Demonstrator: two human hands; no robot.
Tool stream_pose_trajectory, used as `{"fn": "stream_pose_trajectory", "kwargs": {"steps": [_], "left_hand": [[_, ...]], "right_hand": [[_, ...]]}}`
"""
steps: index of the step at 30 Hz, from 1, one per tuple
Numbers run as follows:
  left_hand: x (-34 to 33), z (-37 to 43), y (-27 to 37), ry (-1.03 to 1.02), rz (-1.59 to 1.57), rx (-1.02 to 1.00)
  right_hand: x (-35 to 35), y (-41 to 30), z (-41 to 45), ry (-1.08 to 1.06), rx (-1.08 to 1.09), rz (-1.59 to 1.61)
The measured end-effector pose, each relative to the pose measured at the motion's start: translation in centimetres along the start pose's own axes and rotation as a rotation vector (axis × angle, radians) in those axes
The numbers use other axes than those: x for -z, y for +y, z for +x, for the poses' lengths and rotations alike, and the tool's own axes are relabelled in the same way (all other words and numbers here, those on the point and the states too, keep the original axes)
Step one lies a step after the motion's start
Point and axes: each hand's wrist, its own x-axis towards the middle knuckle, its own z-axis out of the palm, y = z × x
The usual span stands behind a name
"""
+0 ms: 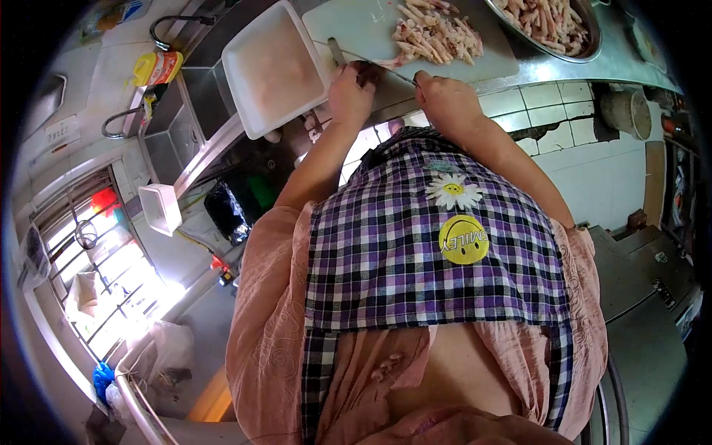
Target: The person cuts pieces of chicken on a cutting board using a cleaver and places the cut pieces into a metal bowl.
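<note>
My right hand is closed around the near end of a thin metal blade, likely a knife, seen almost edge-on. The blade slants up and left over the front of a pale cutting board. My left hand is bent beside the white plastic tub. A short grey-brown stick-like piece shows just beyond its knuckles; whether the fingers grip it is hidden. Chicken feet lie heaped on the board, one reaching toward the blade. The tub contains cloudy pinkish liquid.
A steel bowl of chicken feet stands on the metal counter at right. Left of the tub are a steel sink, a curved faucet and a yellow bottle. A small white container sits farther left.
</note>
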Motion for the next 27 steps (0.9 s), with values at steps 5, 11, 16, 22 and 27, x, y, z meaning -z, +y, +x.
{"fn": "stream_pose_trajectory", "kwargs": {"steps": [5, 11, 16, 22, 27], "left_hand": [[0.0, -0.5, 1.4, -0.11, 0.031, 0.124], [-0.4, -0.6, 1.8, -0.132, -0.094, 0.004], [-0.6, -0.7, 2.7, -0.16, -0.137, -0.07], [-0.3, -0.2, 1.8, -0.223, -0.215, -0.05], [1.4, 0.7, 0.9, -0.309, -0.112, -0.151]], "right_hand": [[0.4, -0.1, -0.3, -0.057, 0.002, -0.048], [1.1, -0.2, 0.4, -0.194, -0.052, 0.01], [0.1, -0.7, 2.7, -0.261, -0.133, 0.031], [-0.9, 0.5, 1.8, -0.039, -0.025, 0.08], [-0.1, 1.7, -1.9, 0.193, -0.091, 0.196]]}}
